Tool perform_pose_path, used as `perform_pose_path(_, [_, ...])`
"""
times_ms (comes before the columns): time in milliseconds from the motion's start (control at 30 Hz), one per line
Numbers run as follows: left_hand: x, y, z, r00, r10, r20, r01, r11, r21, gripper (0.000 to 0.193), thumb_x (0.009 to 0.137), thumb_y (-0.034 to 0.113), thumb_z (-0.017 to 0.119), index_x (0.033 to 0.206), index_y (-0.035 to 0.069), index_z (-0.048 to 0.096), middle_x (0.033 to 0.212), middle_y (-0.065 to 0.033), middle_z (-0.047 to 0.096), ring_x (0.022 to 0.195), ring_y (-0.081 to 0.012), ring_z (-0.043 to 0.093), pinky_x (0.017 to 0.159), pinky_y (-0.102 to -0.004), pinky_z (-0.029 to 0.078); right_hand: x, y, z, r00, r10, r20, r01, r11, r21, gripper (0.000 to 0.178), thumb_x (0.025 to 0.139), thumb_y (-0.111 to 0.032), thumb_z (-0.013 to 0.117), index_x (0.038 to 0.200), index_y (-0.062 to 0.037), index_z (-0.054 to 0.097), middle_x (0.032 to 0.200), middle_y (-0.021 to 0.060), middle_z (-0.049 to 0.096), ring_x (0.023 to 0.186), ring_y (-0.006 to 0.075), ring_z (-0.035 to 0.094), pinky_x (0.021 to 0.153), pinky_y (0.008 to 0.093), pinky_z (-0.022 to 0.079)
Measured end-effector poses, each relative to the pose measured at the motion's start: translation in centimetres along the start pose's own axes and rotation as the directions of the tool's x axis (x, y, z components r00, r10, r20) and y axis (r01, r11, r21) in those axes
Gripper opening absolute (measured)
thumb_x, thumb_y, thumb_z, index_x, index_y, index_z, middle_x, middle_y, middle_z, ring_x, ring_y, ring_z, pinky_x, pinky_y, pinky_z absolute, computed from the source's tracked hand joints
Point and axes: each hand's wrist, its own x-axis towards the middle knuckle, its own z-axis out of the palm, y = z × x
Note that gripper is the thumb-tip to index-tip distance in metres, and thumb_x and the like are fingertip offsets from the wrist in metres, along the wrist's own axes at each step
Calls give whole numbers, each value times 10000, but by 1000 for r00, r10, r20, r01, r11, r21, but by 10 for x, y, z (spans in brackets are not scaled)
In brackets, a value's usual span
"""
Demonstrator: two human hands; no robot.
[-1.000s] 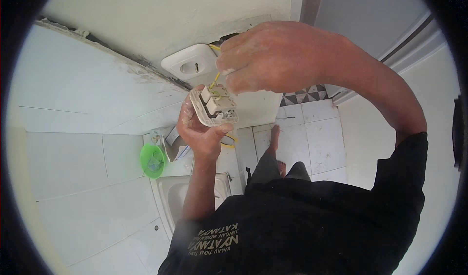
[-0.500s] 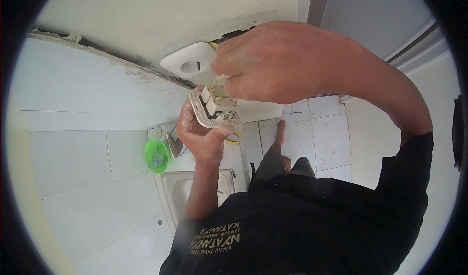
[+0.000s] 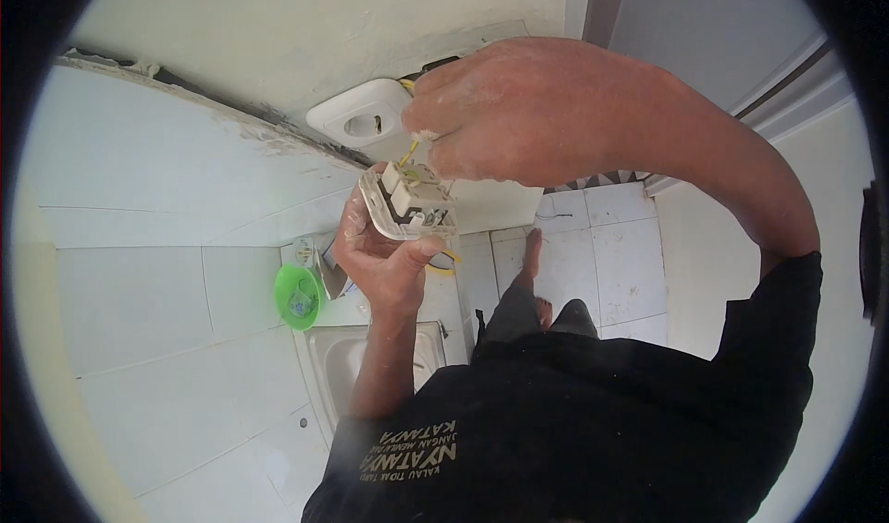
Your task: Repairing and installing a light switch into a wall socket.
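Note:
My left hand (image 3: 381, 265) holds a white wall switch or socket unit (image 3: 421, 210), gripping its frame between thumb and fingers. The unit's back side, with blocks and metal terminals, faces up. A short yellow wire (image 3: 408, 154) rises from the unit to the fingertips of my right hand (image 3: 519, 111), which are closed around its upper end in a pinch. Something pale shows at those fingertips; the exact grip is partly hidden by the hand. Just beyond, a round-holed white wall socket (image 3: 361, 113) sits against the wall, with more yellow wire behind it.
A long gap with rough edges (image 3: 222, 101) runs between the painted wall and the white tiles. Below are a sink (image 3: 344, 342), a green bowl (image 3: 298, 297) with something inside, and a yellow-edged item (image 3: 446, 264) on the counter. A door frame (image 3: 607, 4) stands at upper right.
My right hand has risen very slightly, and a little more of the yellow wire shows below its fingertips. My left hand and the unit are almost unmoved.

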Motion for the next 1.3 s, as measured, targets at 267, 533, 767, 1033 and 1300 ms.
perform_pose_path(267, [1, 4, 0, 999, -50, 3, 50, 999, -19, 912, 633, 261, 930, 1318, -120, 466, 1170, -145, 622, 1063, -205, 623, 936, -342, 506, 0, -5, -4, 997, 74, 21, -73, 997, -26, 111, 709, -38, 708, 819, -29, 719, 895, 95, 659, 965, 239, 653, 775, 355, 566])
perform_pose_path(533, [0, 6, 7, 999, -41, -6, 41, 999, 12, 859, 663, 188, 906, 1318, -137, 454, 1172, -169, 618, 1054, -216, 628, 933, -340, 509, 0, -4, 1, 1000, 20, 6, -20, 1000, -11, 82, 720, -51, 699, 796, -21, 704, 852, 98, 631, 949, 245, 643, 745, 347, 566])
perform_pose_path(767, [-1, 0, 12, 999, 5, -48, -5, 1000, 3, 808, 681, 95, 879, 1320, -146, 446, 1174, -171, 616, 1054, -217, 626, 926, -332, 509, 2, -5, 5, 1000, 13, 15, -12, 998, -55, 117, 740, -59, 696, 845, -14, 677, 828, 86, 618, 901, 219, 629, 699, 338, 568])
perform_pose_path(1033, [3, -7, 23, 993, 19, -119, -19, 1000, 2, 803, 676, 75, 875, 1316, -149, 445, 1169, -169, 618, 1042, -211, 626, 922, -320, 508, 2, -4, 12, 998, -7, -59, 1, 995, -99, 130, 748, -71, 698, 864, -16, 679, 842, 80, 618, 883, 220, 620, 667, 334, 562])
perform_pose_path(1300, [-8, -22, 22, 991, 120, -65, -116, 991, 66, 846, 664, 31, 881, 1338, -91, 384, 1279, -192, 511, 1161, -266, 567, 962, -379, 513, -27, -12, 9, 928, 262, -266, -254, 965, 66, 119, 858, -59, 638, 934, -47, 729, 983, 150, 695, 891, 276, 686, 815, 363, 561])
